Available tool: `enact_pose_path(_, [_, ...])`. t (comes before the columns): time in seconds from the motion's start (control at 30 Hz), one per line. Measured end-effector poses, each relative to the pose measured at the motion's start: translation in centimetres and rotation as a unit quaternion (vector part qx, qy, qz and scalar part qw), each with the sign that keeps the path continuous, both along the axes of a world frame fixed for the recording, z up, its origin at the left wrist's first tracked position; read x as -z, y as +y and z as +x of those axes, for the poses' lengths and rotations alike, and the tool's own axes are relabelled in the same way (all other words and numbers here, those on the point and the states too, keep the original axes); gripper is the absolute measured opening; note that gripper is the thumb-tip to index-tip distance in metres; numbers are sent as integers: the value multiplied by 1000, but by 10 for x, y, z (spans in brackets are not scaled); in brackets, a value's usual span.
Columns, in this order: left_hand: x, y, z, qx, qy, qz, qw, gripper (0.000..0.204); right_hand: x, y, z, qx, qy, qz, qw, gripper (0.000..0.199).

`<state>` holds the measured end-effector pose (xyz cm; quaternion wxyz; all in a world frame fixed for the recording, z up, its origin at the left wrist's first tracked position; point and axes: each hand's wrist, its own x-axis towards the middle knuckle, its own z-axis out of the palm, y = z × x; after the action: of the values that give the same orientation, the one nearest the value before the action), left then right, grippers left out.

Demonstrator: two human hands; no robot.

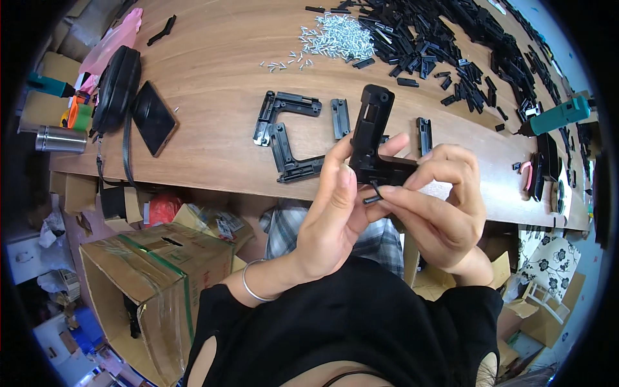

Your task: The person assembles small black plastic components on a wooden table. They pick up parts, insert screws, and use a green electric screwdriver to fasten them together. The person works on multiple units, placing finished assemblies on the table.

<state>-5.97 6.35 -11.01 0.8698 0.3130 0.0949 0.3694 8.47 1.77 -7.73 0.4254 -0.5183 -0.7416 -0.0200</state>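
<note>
Head view: holding a black plastic L-shaped part (369,138) in the left hand (332,222), raised above the near edge of a brown wood-grain table (213,161), with one arm toward the far side and the other toward the right hand (448,206). Gripping it with the left thumb in front and fingers behind. Closing the right thumb and bent fingers narrowly at the lower arm, apparently pinching a small, slim, dark rod-like piece (371,200) just under it; cannot tell whether already seated there.

Judging by the grip, probably at the step of lining up or fitting the slim piece by fingers alone. Next, likely to call for keeping the L-shaped part steady on the left and guiding the small piece squarely home on the right, without dropping it.

Lying beyond the hands: two similar black L-shaped assemblies (293,103), close together to the left, and short black channel-shaped pieces (340,119) on either side of the raised part. Farther back, a loose pile of small silver screws (338,35) beside a large heap of black plastic pieces (419,42). At the right, well apart from both hands, a teal power screwdriver (558,117), perhaps for later fastening.
</note>
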Motion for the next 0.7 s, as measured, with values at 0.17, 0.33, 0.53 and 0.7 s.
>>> enact_pose_path(0.17, [1, -7, 0, 4, 16, 91, 996, 54, -2, -5, 1, 5, -5, -7, 1000, 36])
enact_pose_path(0.33, [5, -14, -1, -9, 98, 209, 973, 67, 1, -14, -1, 20, 46, -28, 998, 31])
enact_pose_path(0.53, [-1, -14, -6, -16, 182, 327, 927, 54, 6, -27, 2, 0, 198, -131, 971, 22])
enact_pose_path(0.7, [10, -10, -1, -9, 177, 431, 885, 48, 24, -39, -2, -61, 502, -188, 842, 49])
